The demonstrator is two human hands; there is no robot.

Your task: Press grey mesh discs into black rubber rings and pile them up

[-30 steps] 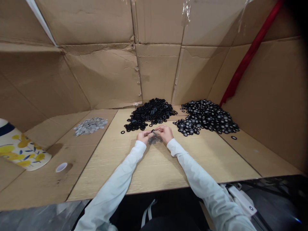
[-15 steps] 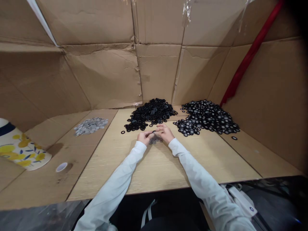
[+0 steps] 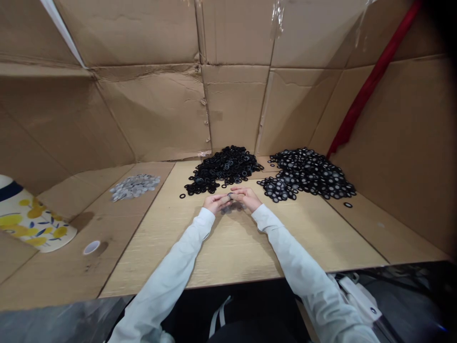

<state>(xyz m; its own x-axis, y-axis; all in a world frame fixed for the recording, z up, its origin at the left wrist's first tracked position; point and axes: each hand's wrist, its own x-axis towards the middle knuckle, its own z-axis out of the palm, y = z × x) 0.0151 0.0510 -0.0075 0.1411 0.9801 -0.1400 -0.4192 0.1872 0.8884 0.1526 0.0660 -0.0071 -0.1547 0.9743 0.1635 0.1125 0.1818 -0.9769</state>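
My left hand and my right hand meet over the middle of the wooden board. Their fingertips are pressed together around a small black ring, partly covered by the fingers. Whether a grey disc sits inside the ring is too small to tell. Under the hands lies a small group of grey discs, mostly hidden. Just beyond is a heap of black rings. Farther right spreads a heap of black rings with grey centres.
Flat grey discs are piled on the cardboard at left. Nearer me stand a small white round lid and a bottle with a yellow flower pattern. Cardboard walls enclose the back and sides; a red strap hangs at right.
Both hands have shifted slightly, and the right fingers now lie flatter over the black ring. The ring is a little more covered. The heaps look the same.
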